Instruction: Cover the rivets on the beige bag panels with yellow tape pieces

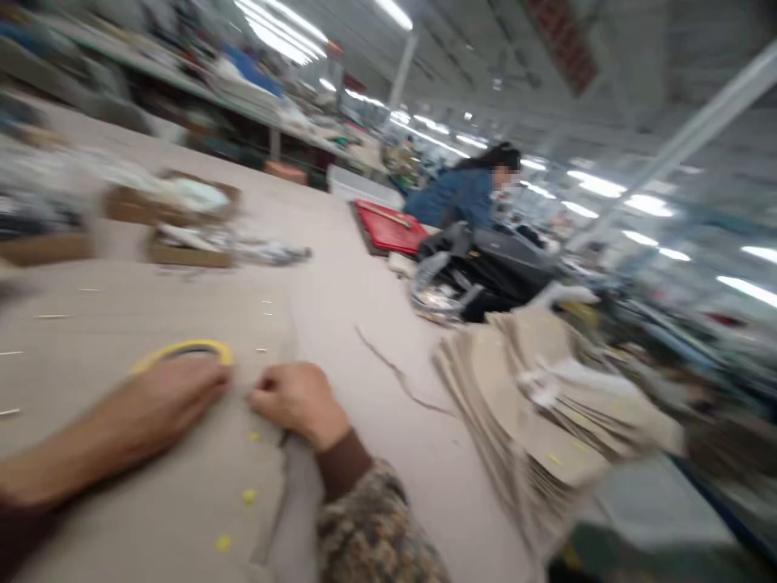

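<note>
A large beige fabric piece (151,470) lies flat on the table under both hands. My left hand (188,393) is closed on a yellow ring that looks like a tape roll (212,346), whose near side the hand hides. Just to the right, by the fabric's edge, my right hand (297,401) is closed with thumb and fingers together; what they pinch, if anything, is too blurred to see. Several small yellow spots (248,496) run down the fabric below the right hand. Short pale marks (53,317) show on its left part and near its right edge.
A stack of beige fabric pieces (546,405) hangs over the table's right edge, tied with white cloth. Cardboard boxes (191,255) with plastic bags stand at the back left. A red folder-like item (392,228) and dark bundle (510,271) lie farther back, near a bending person (452,194).
</note>
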A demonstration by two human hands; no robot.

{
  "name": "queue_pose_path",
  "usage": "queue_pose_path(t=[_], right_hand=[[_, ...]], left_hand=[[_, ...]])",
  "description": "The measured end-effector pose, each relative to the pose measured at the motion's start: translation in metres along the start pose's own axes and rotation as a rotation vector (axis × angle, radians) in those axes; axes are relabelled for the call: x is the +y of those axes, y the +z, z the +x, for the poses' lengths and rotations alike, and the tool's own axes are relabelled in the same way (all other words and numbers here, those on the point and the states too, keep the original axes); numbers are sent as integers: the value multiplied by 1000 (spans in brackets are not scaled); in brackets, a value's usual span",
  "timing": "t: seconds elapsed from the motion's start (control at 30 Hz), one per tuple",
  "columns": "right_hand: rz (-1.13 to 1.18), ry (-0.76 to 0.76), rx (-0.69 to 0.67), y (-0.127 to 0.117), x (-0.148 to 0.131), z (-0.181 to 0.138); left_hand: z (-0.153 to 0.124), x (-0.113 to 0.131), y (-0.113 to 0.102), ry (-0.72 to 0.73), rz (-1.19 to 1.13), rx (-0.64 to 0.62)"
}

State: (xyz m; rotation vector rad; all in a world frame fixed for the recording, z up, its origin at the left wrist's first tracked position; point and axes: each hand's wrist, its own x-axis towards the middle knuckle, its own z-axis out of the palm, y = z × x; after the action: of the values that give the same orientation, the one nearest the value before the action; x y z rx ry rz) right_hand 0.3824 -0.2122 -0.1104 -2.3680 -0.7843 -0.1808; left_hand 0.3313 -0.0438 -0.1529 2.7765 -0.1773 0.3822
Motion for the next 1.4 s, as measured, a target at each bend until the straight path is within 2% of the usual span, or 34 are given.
queue_pose_path(t=[0.07,0.1,0.17,0.23,0.27,0.37,0.5,0.67,0.8,0.97,1.03,1.1,1.23,1.3,1.4], right_hand=[[142,-182,-234,36,-15,23],[192,-257,-337,49,-18,31],[250,-261,-514,64,-15,39],[346,-210,-587,65,-5,39],[407,-175,-564,64,-1,38],[559,-128,-381,63,1,32],[591,-353,-257,70,-12,29],[514,-627,-174,74,-23,30],[434,-727,-93,74,-30,29],[361,-740,45,72,-35,28],[336,-706,65,69,-35,29],[342,-604,46,65,-38,32],[568,-166,-158,57,-44,43],[708,47,-216,56,-41,51],[800,247,-295,57,-24,63]], left_hand=[[-50,-31,-40,-86,78,0],[-65,-37,-50,-111,95,4],[-75,-43,-55,-149,99,29],[-71,-44,-50,-152,64,63],[-69,-43,-47,-145,40,82],[-67,-41,-41,-113,-36,143],[-72,-40,-42,-69,-76,203],[-72,-36,-44,-77,-14,218],[-72,-33,-46,-72,14,194],[-67,-29,-54,-103,34,167],[-62,-29,-57,-119,53,161],[-56,-29,-62,-126,74,154],[-44,-23,-76,-124,115,172],[-40,-20,-82,-90,138,200],[-41,-24,-80,-125,209,200]])
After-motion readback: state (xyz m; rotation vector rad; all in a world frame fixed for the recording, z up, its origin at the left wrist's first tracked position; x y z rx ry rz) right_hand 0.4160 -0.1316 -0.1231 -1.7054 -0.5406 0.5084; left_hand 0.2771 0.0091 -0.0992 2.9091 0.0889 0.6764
